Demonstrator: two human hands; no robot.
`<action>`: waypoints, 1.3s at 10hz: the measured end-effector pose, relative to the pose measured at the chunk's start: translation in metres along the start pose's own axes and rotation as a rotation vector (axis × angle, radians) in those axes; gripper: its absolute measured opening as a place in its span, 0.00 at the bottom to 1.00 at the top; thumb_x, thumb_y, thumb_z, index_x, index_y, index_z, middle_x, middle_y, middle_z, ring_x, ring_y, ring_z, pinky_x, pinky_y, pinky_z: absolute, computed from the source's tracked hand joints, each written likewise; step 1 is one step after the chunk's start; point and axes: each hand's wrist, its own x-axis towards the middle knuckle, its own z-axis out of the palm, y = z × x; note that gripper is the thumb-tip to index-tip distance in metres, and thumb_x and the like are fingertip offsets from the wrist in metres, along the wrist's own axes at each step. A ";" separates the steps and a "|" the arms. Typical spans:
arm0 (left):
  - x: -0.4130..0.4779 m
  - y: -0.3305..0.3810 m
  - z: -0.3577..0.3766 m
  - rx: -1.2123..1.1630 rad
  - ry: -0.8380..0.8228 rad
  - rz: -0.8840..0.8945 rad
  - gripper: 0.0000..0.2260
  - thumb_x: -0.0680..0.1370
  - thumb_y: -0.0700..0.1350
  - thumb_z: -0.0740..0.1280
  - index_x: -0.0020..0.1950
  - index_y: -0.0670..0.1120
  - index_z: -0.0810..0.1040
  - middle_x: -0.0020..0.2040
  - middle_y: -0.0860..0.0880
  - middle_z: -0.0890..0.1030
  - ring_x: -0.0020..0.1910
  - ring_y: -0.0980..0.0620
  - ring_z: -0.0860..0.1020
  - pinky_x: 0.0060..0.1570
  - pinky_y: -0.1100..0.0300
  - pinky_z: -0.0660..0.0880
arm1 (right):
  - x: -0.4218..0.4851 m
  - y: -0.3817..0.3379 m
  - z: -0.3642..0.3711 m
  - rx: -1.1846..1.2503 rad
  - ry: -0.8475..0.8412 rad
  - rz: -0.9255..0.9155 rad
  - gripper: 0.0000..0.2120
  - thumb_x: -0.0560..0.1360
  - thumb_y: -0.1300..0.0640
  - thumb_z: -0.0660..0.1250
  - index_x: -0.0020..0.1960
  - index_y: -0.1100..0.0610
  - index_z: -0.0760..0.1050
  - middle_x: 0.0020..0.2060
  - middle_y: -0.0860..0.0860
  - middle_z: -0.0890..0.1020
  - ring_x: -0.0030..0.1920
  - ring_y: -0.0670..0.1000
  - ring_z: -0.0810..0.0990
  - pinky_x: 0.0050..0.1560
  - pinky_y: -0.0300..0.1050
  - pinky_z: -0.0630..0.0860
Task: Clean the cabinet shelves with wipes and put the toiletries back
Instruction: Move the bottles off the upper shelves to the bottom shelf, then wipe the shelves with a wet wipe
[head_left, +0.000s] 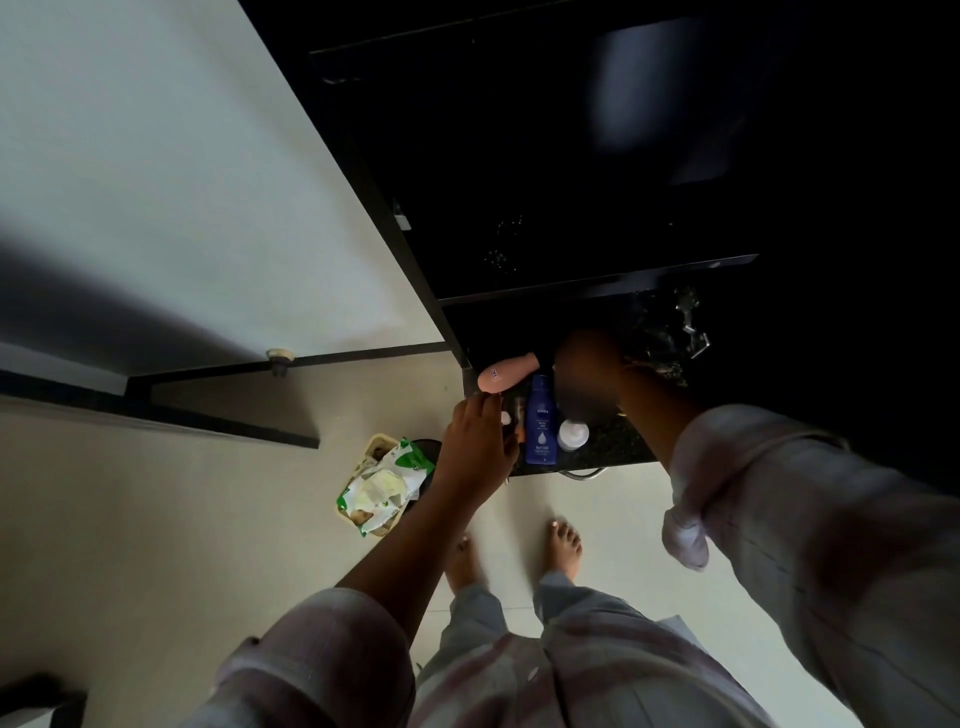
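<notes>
Reaching over worktop (613, 444) toiletries (573, 435), likely restocking: left hand (478, 447) fingers (491, 410) loose, right hand (587, 364) unreadable in shadow; next, grip a bottle (540, 421).

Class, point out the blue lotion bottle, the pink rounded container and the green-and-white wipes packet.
blue plastic lotion bottle (540, 423): head view, middle of its label.
pink rounded container (506, 375): head view, its middle.
green-and-white wipes packet (382, 488): head view, its pale centre flap.

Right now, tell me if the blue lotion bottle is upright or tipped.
Tipped: the blue lotion bottle lies flat on the counter, label facing up.
</notes>
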 end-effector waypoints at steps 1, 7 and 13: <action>-0.001 0.000 -0.002 0.000 -0.010 -0.005 0.23 0.75 0.50 0.68 0.67 0.44 0.68 0.63 0.45 0.73 0.62 0.45 0.71 0.58 0.52 0.74 | -0.020 -0.004 -0.011 0.239 0.071 0.006 0.14 0.72 0.49 0.69 0.34 0.56 0.72 0.31 0.52 0.76 0.33 0.52 0.76 0.37 0.42 0.70; -0.073 -0.083 -0.018 -0.244 0.012 -0.379 0.15 0.76 0.47 0.66 0.60 0.42 0.77 0.57 0.44 0.79 0.58 0.44 0.76 0.58 0.53 0.71 | -0.150 -0.158 0.053 -0.054 0.234 -0.559 0.08 0.78 0.56 0.60 0.48 0.56 0.77 0.46 0.54 0.79 0.48 0.57 0.80 0.46 0.50 0.76; -0.117 -0.324 0.092 -0.244 -0.391 -0.608 0.25 0.76 0.52 0.66 0.70 0.43 0.67 0.69 0.43 0.70 0.69 0.41 0.69 0.65 0.49 0.68 | -0.109 -0.256 0.216 -0.230 -0.268 -0.355 0.18 0.78 0.54 0.63 0.67 0.55 0.70 0.62 0.54 0.77 0.58 0.56 0.78 0.55 0.49 0.76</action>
